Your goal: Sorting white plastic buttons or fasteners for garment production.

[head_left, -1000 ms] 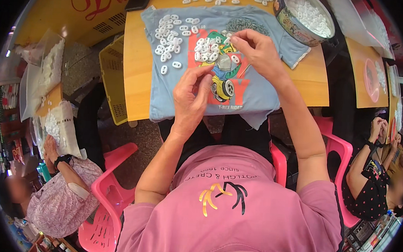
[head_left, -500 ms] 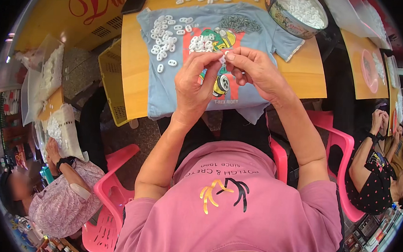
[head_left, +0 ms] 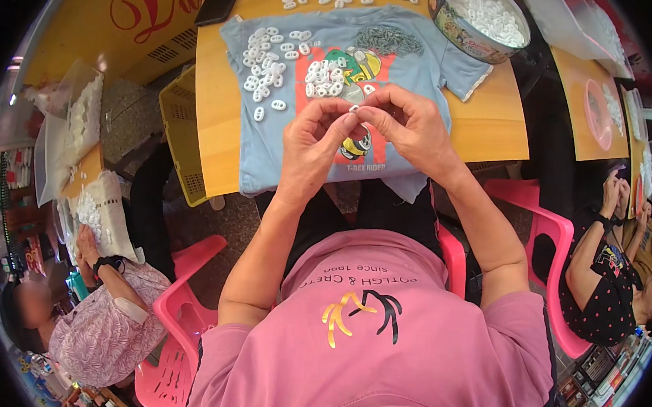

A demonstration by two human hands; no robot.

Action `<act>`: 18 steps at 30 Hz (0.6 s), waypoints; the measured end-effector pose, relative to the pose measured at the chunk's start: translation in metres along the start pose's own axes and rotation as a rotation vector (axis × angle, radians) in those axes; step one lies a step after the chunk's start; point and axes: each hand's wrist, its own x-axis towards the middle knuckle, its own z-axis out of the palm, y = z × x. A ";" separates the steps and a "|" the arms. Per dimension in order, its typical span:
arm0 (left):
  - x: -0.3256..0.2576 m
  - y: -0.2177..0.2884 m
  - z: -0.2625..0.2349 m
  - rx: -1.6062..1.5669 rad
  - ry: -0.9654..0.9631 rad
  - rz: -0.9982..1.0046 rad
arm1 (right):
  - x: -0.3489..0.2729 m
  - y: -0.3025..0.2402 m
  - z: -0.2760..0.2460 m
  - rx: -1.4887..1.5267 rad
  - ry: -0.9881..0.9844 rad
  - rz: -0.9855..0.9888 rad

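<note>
Small white piece [head_left: 354,108] between left hand [head_left: 309,141] and right hand [head_left: 421,133], pinched in the fingertips of both.

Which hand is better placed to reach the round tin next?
Probably the right hand: the round tin stands to its upper right, farther from the left hand. Both pinch a small white piece.

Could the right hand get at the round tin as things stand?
Probably yes: only the blue shirt lies between the right hand and the tin, though those fingers pinch a white piece.
</note>
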 end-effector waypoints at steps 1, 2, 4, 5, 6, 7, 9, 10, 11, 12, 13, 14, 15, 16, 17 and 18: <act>0.001 -0.003 -0.001 -0.021 -0.012 -0.030 | 0.000 -0.001 0.000 0.003 0.007 0.003; 0.001 -0.005 -0.002 -0.043 -0.023 -0.060 | 0.000 -0.002 0.000 0.005 0.015 0.006; 0.002 -0.008 -0.001 -0.071 -0.007 -0.072 | 0.002 0.001 0.000 -0.148 0.039 -0.118; 0.002 -0.010 0.000 -0.098 0.007 -0.082 | 0.004 0.002 0.000 -0.301 0.066 -0.244; 0.003 -0.012 0.000 -0.099 0.011 -0.083 | 0.006 0.003 -0.001 -0.301 0.062 -0.244; 0.003 -0.014 0.001 -0.092 0.026 -0.080 | 0.009 0.005 -0.002 -0.351 0.056 -0.298; 0.004 -0.018 0.002 -0.089 0.045 -0.078 | 0.016 0.006 -0.008 -0.402 0.044 -0.353; 0.004 -0.021 0.002 -0.060 0.078 -0.091 | 0.023 0.004 -0.015 -0.400 0.056 -0.281; 0.004 -0.022 0.002 -0.031 0.110 -0.103 | 0.029 0.005 -0.021 -0.399 0.068 -0.210; 0.003 -0.024 0.003 -0.034 0.113 -0.103 | 0.038 0.011 -0.026 -0.400 0.064 -0.210; 0.002 -0.026 0.004 -0.047 0.112 -0.087 | 0.048 0.020 -0.033 -0.494 0.130 -0.211; 0.001 -0.028 0.004 -0.059 0.114 -0.070 | 0.057 0.027 -0.038 -0.585 0.194 -0.215; -0.001 -0.030 0.004 -0.061 0.115 -0.070 | 0.064 0.033 -0.041 -0.587 0.192 -0.215; -0.002 -0.031 0.003 -0.018 0.094 -0.056 | 0.071 0.037 -0.043 -0.701 0.183 -0.259; -0.002 -0.032 0.003 0.025 0.072 -0.042 | 0.076 0.040 -0.044 -0.816 0.173 -0.303; -0.002 -0.032 0.003 0.023 0.074 -0.041 | 0.080 0.043 -0.045 -0.817 0.170 -0.304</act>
